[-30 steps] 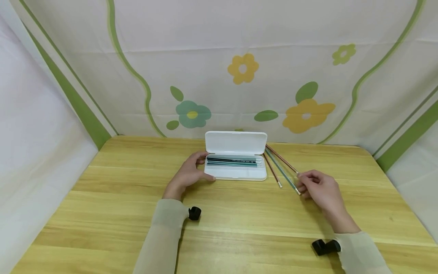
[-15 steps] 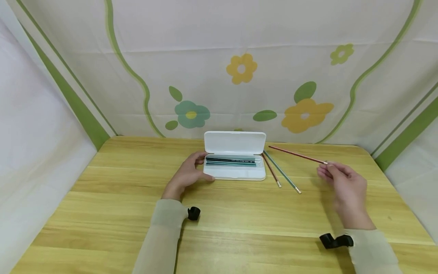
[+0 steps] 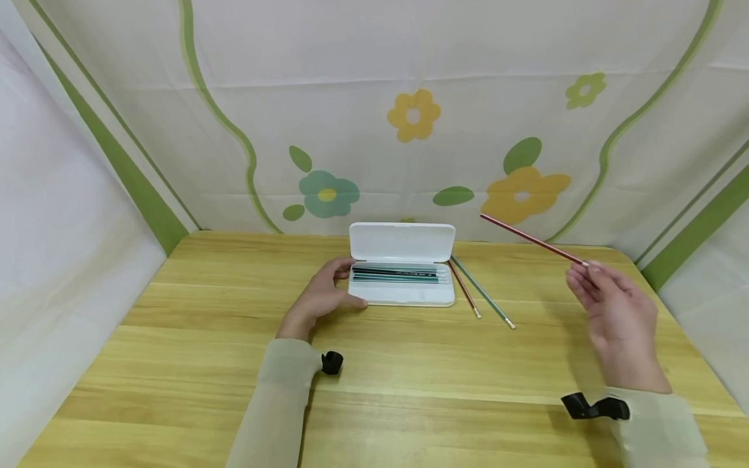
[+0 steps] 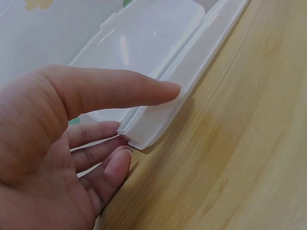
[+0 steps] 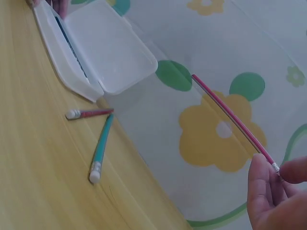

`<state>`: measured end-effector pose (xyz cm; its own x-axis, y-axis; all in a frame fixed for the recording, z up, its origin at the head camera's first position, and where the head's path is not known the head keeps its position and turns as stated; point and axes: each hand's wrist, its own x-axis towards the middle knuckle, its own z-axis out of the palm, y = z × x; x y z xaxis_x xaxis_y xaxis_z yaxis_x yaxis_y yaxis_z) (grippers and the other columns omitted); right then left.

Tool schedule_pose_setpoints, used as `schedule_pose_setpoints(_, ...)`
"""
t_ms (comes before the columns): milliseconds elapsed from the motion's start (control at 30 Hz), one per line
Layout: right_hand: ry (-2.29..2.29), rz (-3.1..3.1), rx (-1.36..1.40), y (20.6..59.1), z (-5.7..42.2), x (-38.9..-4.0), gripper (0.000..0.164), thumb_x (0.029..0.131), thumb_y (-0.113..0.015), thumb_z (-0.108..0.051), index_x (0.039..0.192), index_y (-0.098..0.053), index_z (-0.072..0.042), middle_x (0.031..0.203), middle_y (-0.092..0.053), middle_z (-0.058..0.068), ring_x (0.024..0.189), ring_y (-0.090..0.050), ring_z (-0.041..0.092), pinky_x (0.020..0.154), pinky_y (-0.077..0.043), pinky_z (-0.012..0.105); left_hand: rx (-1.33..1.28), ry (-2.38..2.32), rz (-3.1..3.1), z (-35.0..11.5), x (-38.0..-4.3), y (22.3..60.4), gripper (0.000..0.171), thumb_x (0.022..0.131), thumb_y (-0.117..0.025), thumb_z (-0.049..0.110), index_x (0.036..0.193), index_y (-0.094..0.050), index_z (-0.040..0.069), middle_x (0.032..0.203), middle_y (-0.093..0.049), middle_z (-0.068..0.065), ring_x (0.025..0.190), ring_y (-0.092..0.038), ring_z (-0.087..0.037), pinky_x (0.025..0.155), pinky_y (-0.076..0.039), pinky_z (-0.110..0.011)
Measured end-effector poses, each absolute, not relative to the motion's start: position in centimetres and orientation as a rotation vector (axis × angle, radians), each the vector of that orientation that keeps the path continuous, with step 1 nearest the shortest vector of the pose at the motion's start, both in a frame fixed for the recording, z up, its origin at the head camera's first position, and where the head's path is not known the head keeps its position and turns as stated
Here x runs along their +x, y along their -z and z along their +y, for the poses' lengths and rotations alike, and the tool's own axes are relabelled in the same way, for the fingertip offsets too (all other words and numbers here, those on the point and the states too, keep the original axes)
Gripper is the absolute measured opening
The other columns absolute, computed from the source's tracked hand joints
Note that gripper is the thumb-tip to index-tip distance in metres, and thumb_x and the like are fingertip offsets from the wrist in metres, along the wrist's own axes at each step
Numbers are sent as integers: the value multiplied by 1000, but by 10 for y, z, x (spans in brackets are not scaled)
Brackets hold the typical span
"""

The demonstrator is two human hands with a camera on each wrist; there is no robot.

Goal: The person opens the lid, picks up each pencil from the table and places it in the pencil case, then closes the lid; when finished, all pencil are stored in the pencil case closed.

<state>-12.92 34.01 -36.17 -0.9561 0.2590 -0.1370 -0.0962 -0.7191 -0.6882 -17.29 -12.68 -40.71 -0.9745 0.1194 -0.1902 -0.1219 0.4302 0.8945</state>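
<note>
My right hand (image 3: 623,318) pinches a red pencil (image 3: 532,239) by its eraser end, off the table to the right. The pencil's other end points up and left. An open white pencil case (image 3: 404,296) lies at the table's back, its lid raised, with several green and dark pencils (image 3: 398,275) inside. My left hand (image 3: 322,299) holds the case at its left end. In the left wrist view the thumb (image 4: 129,88) lies against the front wall and the other fingers touch the end. Beside the case's right end lie a red pencil (image 3: 466,290) and a green pencil (image 3: 484,292), erasers toward me.
A wooden table (image 3: 409,383) extends beneath both arms. A white cloth with printed flowers (image 3: 413,116) hangs close behind its back edge, and white cloth (image 3: 76,195) also hangs at the sides. Each sleeve cuff carries a small black camera mount (image 3: 331,363).
My right hand has drawn the pinched red pencil away from the other loose pencils, to the right and upward. The left hand and the case have stayed in place.
</note>
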Motion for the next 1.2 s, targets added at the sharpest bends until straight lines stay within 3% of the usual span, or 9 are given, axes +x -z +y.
schedule_pose_setpoints(267, -2730, -1249, -94, 352, 303, -135, 15, 103, -63, 7, 112, -74, 7, 100, -81, 18, 93, -82, 25, 85, -66, 34, 16, -1576, 2455, -128, -172, 406, 91, 77, -94, 11, 157, -51, 17, 157, -53, -8, 146, -47, -32, 125, -39, -54)
schedule_pose_setpoints(567, -2601, -1772, 17, 351, 251, -149, 15, 101, -73, -5, 115, -72, 0, 103, -81, 7, 96, -81, 17, 89, -64, 29, 10, -1581, 2461, -128, -173, 405, 91, 77, -94, 11, 157, -51, 17, 157, -54, -7, 145, -47, -32, 125, -39, -54)
schedule_pose_setpoints(867, -2358, -2223, -31, 372, 219, -165, 35, 108, -63, -9, 135, -57, 13, 102, -81, 0, 94, -80, 11, 93, -63, 29, -8, -1584, 2462, -125, -172, 406, 91, 76, -94, 9, 157, -51, 16, 157, -53, -8, 144, -47, -32, 125, -40, -52)
schedule_pose_setpoints(1200, -2148, -2467, -27, 379, 204, -175, 32, 110, -60, -13, 135, -63, 7, 115, -77, 11, 97, -78, 10, 94, -63, 28, -2, -1591, 2461, -122, -170, 405, 92, 76, -94, 9, 157, -52, 16, 156, -53, -8, 142, -48, -31, 124, -40, -52)
